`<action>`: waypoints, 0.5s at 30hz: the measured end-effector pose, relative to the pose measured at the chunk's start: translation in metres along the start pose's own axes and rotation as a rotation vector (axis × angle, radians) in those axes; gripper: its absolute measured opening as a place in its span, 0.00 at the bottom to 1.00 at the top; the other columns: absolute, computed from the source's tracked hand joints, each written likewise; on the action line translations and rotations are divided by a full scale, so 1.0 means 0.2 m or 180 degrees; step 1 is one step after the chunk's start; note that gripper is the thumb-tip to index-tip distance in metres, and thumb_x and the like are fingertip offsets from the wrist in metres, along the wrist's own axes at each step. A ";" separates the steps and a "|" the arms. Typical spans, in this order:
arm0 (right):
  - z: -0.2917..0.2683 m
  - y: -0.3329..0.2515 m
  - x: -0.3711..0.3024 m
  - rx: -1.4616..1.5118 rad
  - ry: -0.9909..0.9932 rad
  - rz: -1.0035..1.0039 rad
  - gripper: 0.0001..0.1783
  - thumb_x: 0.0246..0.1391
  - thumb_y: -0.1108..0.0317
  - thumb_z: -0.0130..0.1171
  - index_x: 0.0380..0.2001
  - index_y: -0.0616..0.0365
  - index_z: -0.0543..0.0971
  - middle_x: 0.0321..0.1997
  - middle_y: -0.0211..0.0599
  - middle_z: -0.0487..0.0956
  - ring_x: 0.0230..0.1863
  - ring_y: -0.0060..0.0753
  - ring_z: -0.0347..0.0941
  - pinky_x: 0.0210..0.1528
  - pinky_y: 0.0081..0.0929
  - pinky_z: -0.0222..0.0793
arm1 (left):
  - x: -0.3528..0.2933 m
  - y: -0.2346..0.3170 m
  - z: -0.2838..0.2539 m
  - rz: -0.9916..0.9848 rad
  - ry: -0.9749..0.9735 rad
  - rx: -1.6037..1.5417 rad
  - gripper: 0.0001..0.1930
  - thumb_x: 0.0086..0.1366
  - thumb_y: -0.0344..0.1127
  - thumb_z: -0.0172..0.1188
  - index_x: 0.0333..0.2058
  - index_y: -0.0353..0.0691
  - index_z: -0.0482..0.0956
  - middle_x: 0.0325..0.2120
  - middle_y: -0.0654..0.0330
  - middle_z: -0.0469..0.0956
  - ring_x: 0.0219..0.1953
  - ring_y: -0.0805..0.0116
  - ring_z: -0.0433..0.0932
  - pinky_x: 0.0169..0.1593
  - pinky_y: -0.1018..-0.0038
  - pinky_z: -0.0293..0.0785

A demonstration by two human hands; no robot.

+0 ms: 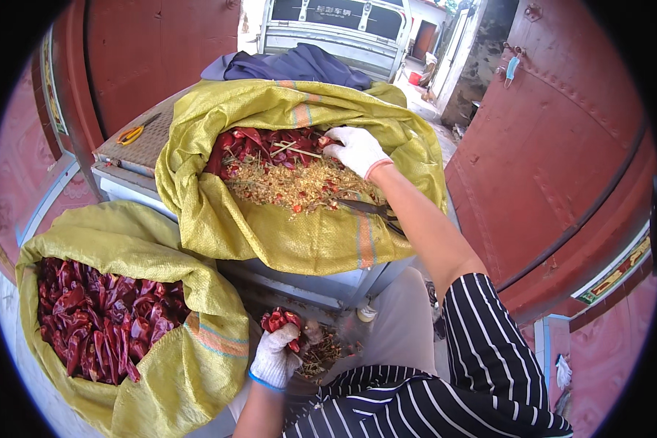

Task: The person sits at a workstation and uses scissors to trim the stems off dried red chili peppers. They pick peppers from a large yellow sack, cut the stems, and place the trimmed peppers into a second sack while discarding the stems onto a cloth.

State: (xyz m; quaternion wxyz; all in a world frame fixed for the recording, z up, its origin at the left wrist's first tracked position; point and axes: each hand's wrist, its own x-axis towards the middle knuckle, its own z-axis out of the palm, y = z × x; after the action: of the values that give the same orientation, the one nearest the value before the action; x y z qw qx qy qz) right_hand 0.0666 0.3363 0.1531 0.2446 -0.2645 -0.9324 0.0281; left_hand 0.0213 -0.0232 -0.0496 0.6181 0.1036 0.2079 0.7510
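My left hand (272,359), in a white knit glove with a blue cuff, is closed round a small bunch of dried red chilies (281,321) low in front of me. Reaching into the upper yellow woven sack (292,244), my gloved right hand (356,150) has its fingers closed on a dried red chili (325,141) at the edge of the pile. That sack holds whole red chilies (252,141), with pale seeds (292,182) and stems spread nearer me. Dark-bladed scissors (365,207) lie on the seeds, below my right wrist. Part of them is hidden by the sack's folds.
A second yellow sack (204,365), full of dried chilies (109,321), stands at the lower left. Orange-handled scissors (130,135) rest on the vehicle bed (147,120). Dark blue cloth (288,64) lies behind the upper sack. Red metal doors (547,160) flank both sides; stem scraps (325,354) lie below.
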 end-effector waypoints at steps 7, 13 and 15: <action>-0.33 -0.59 -0.49 0.3245 -0.0514 0.0805 0.16 0.57 0.70 0.60 0.48 0.65 0.77 0.35 0.39 0.80 0.36 0.21 0.78 0.36 0.26 0.76 | 0.00 0.06 0.02 0.0702 -0.0254 0.0095 0.18 0.53 0.36 0.72 0.41 0.38 0.78 0.53 0.41 0.77 0.55 0.43 0.78 0.58 0.52 0.76; -0.12 -0.80 -0.97 0.2132 -0.1014 -0.0057 0.25 0.56 0.71 0.64 0.57 0.60 0.74 0.42 0.40 0.82 0.41 0.24 0.80 0.43 0.27 0.77 | -0.04 0.05 0.11 0.0647 -0.0218 0.0374 0.16 0.53 0.26 0.70 0.41 0.37 0.78 0.45 0.52 0.81 0.46 0.58 0.82 0.50 0.62 0.81; -0.07 -0.83 -1.03 0.2075 -0.0927 0.0036 0.22 0.58 0.71 0.63 0.56 0.60 0.75 0.45 0.42 0.82 0.43 0.30 0.80 0.48 0.29 0.77 | -0.03 0.06 0.17 0.0701 -0.0066 0.0493 0.20 0.51 0.21 0.67 0.45 0.36 0.77 0.40 0.59 0.81 0.41 0.65 0.82 0.45 0.69 0.81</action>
State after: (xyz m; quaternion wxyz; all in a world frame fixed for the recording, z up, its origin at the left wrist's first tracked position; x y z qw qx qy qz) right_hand 0.1449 0.0883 0.1045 0.1805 -0.1710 -0.8980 0.3629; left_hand 0.0265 -0.0255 -0.0142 0.5242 0.1809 0.2463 0.7949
